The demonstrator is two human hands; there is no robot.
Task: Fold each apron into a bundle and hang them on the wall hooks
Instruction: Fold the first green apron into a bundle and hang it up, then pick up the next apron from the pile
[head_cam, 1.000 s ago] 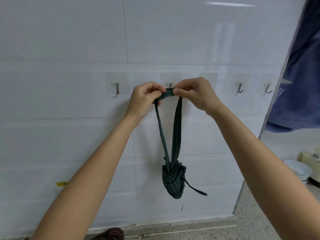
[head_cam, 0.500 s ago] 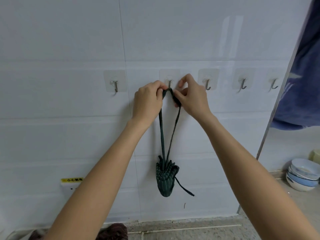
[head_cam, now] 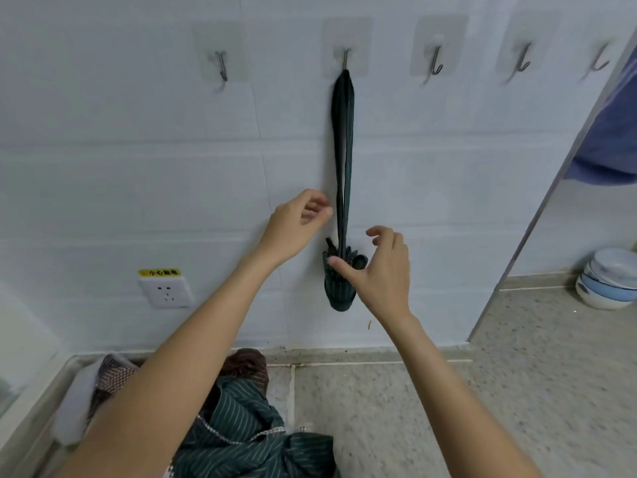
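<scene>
Head view:
Folded apron: a dark green striped bundle (head_cam: 339, 284) hangs against the white tiled wall (head_cam: 138, 188) by its long strap loop (head_cam: 344, 150), which is caught on the second hook (head_cam: 345, 58) from the left.
Other hooks: one bare hook (head_cam: 221, 65) at 9 o'clock of the loaded one, and three more (head_cam: 436, 62) at its 3 o'clock.
Left hand (head_cam: 296, 225): at 9 o'clock of the strap, grip apart, fingers loosely curled, fingertips just beside the strap; whether they touch it I cannot tell.
Right hand (head_cam: 379, 270): at 3 o'clock of the bundle, grip apart, holding nothing, thumb tip lying against the bundle's top.
Loose aprons: a green striped one (head_cam: 241, 432) lies crumpled on the floor at 6 o'clock of the bundle, with a brown one (head_cam: 246, 365) behind it.
Wall socket (head_cam: 166, 291): at 9 o'clock of the bundle, under a yellow label.
Bowls (head_cam: 608, 279): stacked on the floor far off at 3 o'clock.
</scene>
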